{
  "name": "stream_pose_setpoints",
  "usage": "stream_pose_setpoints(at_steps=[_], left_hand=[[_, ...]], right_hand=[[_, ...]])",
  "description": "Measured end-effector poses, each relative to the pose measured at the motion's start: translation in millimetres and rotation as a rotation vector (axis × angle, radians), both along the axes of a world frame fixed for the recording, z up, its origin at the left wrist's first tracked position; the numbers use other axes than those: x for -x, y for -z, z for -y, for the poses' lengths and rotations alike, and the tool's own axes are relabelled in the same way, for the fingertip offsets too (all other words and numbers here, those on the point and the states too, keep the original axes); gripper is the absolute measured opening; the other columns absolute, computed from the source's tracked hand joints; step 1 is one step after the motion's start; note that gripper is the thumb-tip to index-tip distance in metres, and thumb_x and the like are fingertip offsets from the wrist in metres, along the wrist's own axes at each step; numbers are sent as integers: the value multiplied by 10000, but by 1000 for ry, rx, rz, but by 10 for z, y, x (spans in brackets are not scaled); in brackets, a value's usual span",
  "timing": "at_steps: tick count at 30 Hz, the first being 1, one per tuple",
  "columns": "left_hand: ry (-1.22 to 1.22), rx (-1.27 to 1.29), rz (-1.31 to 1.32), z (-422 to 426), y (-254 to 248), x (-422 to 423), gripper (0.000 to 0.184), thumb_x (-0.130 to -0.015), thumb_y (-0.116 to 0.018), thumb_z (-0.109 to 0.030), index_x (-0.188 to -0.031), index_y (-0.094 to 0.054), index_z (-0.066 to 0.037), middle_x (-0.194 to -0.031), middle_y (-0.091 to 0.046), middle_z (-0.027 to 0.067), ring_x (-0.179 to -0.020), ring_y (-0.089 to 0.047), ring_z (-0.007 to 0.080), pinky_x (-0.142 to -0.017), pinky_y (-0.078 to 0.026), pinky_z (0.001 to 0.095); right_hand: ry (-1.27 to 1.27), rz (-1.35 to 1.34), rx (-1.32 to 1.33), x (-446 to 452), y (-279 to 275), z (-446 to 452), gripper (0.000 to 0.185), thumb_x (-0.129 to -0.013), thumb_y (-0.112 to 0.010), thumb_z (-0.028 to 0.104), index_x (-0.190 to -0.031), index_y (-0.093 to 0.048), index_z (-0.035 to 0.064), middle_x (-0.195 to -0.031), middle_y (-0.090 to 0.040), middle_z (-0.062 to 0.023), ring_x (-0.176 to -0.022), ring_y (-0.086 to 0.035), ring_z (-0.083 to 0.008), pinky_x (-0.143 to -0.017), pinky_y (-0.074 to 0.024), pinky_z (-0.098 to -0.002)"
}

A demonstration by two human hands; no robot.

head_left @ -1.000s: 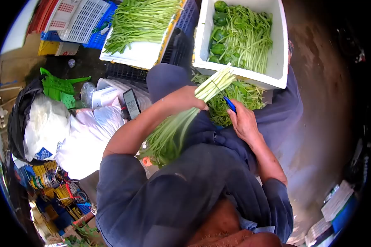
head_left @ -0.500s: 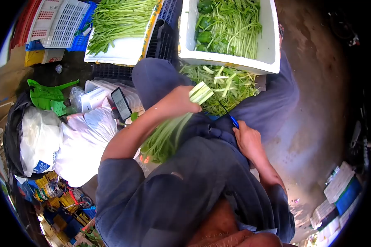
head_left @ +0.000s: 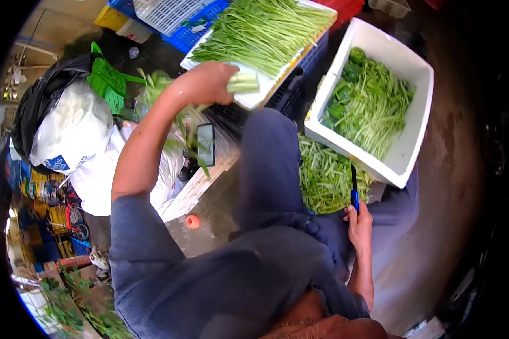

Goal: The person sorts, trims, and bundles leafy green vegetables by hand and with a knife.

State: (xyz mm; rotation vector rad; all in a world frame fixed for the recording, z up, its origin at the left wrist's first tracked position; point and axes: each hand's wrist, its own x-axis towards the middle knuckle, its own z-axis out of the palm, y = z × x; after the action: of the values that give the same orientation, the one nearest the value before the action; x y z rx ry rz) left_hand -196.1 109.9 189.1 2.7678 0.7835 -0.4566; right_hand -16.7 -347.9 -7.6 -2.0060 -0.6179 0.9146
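Note:
My left hand (head_left: 209,83) is closed around a bunch of green stems (head_left: 243,83); the pale cut ends point right and the blurred leaves hang left, over the near edge of the white tray (head_left: 259,97). Long greens (head_left: 266,34) lie in rows on that tray. In my right hand (head_left: 358,221) is a knife (head_left: 354,195) with a blue handle, its dark blade pointing up over a heap of cut stem pieces (head_left: 328,178). Behind the heap stands a white foam box (head_left: 404,175) holding loose stems (head_left: 379,107) and darker green vegetables (head_left: 339,101).
A phone (head_left: 206,144) leans by white bags (head_left: 104,169) on the left, near a green plastic chair (head_left: 104,79). Blue and white baskets (head_left: 172,20) stand at the back. A small orange object (head_left: 193,221) lies on the floor beside my legs.
My left hand has carried the bunch from above my lap up and left to the tray. My right hand has lowered with the knife, whose blade now points up. The camera view has turned.

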Motion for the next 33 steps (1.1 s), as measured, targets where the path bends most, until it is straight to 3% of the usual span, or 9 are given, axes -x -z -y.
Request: stream_pose_setpoints(at_steps=[1, 5, 7, 11, 14, 19, 23, 29, 33], left_hand=[[41, -172, 1, -166, 35, -10, 392, -714, -706, -174, -1078, -659, -37, -878, -716, 193, -845, -697, 380, -744, -542, 449], [65, -445, 57, -751, 478, -224, 372, -727, -725, -138, -1095, -677, -144, -994, -712, 89, -1048, -660, 301, -953, -473, 505], [90, -541, 117, -925, 825, -425, 374, -759, -699, -118, -1125, -690, -195, -1183, -665, 72, -1234, -553, 300, -1046, -366, 626], [-95, -532, 334, -1190, 2099, -821, 410, -797, -628, -47, -1165, -695, -215, -1278, -595, 118, -1301, -477, 366, -1033, -311, 734], [-119, -477, 435, -1138, 2472, -968, 407, -789, -626, -39, -1163, -685, -189, -1249, -605, 115, -1322, -467, 371, -1048, -311, 717], [-24, -399, 532, -1281, 2520, -753, 436, -763, -640, -12, -1176, -652, -151, -1230, -610, 93, -1342, -454, 370, -1054, -311, 715], [11, -192, 432, -1444, 2423, -640, 466, -762, -664, -5, -1204, -641, -151, -1330, -567, 104, -1433, -352, 378, -1152, -215, 714], [-40, -157, 279, -1269, 2135, -685, 694, -750, -745, -114, -1408, -530, -160, -1525, -425, 126, -1501, -236, 369, -1208, -126, 671], [-29, -155, 371, -1157, 1943, -526, 790, -737, -782, -195, -1461, -470, -136, -1557, -385, 129, -1506, -217, 372, -1221, -112, 640]], right_hand=[[-22, 25, 2, -47, 2, -46, 206, -998, -558, 153, -1097, -608, -21, -709, -641, -111, -628, -643, -187, -604, -504, -345], [-47, 76, 29, -174, 28, -180, 186, -996, -553, 150, -1057, -608, -17, -686, -632, -116, -614, -644, -211, -590, -492, -361], [-29, 83, 52, -200, 72, -185, 172, -995, -548, 146, -1029, -608, -12, -676, -631, -117, -611, -649, -218, -583, -487, -366], [0, 57, 97, -145, 137, -222, 147, -994, -534, 115, -997, -607, -13, -695, -640, -99, -610, -645, -185, -588, -496, -343], [26, -32, 70, -107, 164, -250, 146, -999, -530, 97, -1005, -602, -30, -729, -646, -85, -619, -637, -148, -592, -504, -312], [-1, -88, 108, -85, 181, -428, 161, -1003, -536, 103, -1040, -599, -41, -765, -662, -85, -629, -637, -134, -591, -509, -296], [-100, -27, 61, -146, 205, -613, 192, -1007, -544, 135, -1071, -599, -38, -784, -674, -94, -626, -640, -143, -590, -513, -311], [-203, 99, 74, -227, 135, -937, 195, -998, -565, 151, -1051, -600, -33, -715, -651, -87, -628, -636, -175, -592, -485, -332], [-205, 142, -33, -257, 119, -1260, 195, -994, -576, 161, -1042, -598, -27, -696, -616, -88, -614, -591, -182, -581, -453, -344]])
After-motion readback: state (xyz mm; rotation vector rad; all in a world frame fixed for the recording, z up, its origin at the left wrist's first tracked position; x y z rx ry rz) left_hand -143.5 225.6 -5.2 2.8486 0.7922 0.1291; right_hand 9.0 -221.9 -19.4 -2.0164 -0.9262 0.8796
